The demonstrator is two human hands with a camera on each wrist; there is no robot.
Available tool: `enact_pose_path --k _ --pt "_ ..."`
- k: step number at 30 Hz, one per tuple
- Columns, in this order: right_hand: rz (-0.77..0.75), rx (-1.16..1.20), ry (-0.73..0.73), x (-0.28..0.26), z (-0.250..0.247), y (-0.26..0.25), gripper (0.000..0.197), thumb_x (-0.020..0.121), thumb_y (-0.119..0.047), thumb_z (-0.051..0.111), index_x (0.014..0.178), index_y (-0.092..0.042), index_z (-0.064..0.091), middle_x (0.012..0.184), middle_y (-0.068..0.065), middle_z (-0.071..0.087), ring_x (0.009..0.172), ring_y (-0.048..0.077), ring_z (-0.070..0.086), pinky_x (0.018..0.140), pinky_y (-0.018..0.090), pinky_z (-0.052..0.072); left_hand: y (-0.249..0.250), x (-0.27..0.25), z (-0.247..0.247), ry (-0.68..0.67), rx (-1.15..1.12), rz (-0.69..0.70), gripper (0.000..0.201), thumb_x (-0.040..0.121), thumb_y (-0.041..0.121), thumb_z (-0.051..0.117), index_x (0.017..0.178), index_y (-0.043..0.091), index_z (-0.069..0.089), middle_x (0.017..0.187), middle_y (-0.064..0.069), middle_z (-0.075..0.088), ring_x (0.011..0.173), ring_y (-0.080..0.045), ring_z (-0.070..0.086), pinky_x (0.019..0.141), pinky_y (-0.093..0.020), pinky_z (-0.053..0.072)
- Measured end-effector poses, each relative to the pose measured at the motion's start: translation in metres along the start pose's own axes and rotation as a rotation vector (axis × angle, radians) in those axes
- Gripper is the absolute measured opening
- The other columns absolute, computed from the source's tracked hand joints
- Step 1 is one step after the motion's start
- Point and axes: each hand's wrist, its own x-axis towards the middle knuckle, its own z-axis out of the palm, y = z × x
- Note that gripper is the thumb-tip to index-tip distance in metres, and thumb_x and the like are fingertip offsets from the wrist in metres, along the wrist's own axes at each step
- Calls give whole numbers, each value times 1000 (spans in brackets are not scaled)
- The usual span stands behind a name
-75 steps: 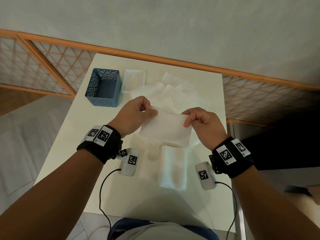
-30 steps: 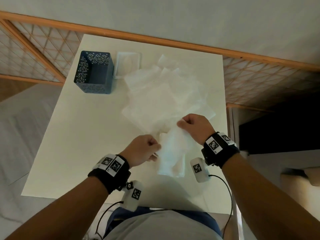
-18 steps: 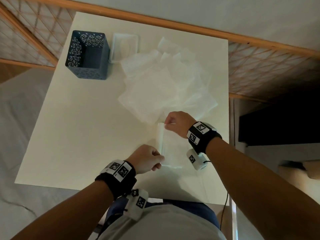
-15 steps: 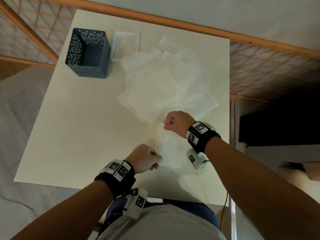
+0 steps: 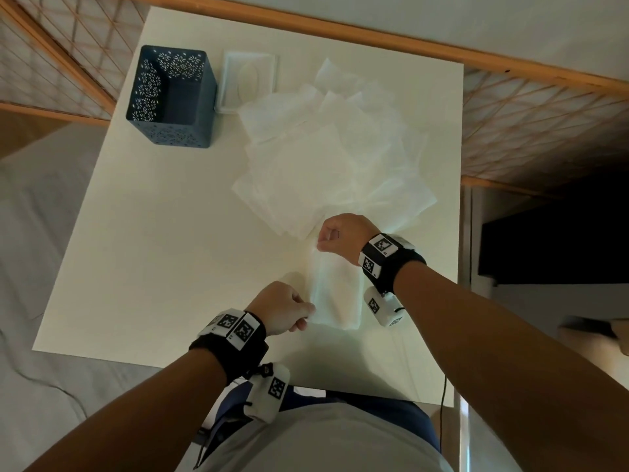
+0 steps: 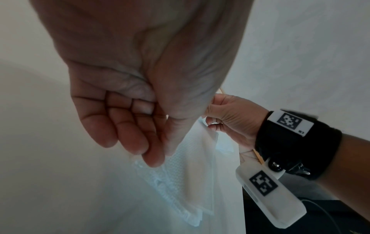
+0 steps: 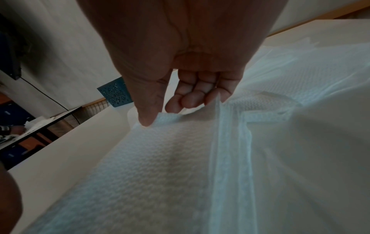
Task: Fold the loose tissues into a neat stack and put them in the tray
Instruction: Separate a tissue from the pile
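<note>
A narrow folded tissue lies on a small stack near the table's front edge. My left hand pinches its near left corner; in the left wrist view the thumb and curled fingers close on the tissue. My right hand pinches the far left corner, and the right wrist view shows the thumb on the tissue's edge. Beyond the right hand, several loose tissues overlap in a spread pile. The shallow white tray sits at the far left of that pile.
A dark blue perforated basket stands at the table's far left corner, beside the tray. The white table shows bare surface on its left half. An orange wooden rail runs behind the table, and a dark gap lies off its right edge.
The tissue, held up in the air between both hands earlier, has come down lengthwise onto the stack near the front edge. Both hands have kept their pinch over the last half second.
</note>
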Motion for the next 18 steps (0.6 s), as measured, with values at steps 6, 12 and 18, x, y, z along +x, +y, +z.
enact_pose_path --k 6,12,18 --pt "27 7 22 3 2 3 15 84 -41 78 83 -32 66 85 -13 68 82 6 65 75 29 53 8 3 -2 15 76 -1 35 90 35 69 68 9 72 70 -3 78 57 -11 61 69 -30 53" --pt "44 145 196 2 -24 12 21 91 -45 73 95 -24 68 90 -10 68 83 8 64 70 23 48 22 2 -31 160 200 16 57 86 67 61 64 17 47 63 -2 62 59 -17 55 67 -38 50" --pt "205 147 317 28 -58 23 13 97 -32 61 91 -23 66 87 -7 68 88 21 66 71 29 48 42 18 -67 249 141 83 54 76 68 53 71 14 48 70 -3 63 63 -21 55 66 -38 45"
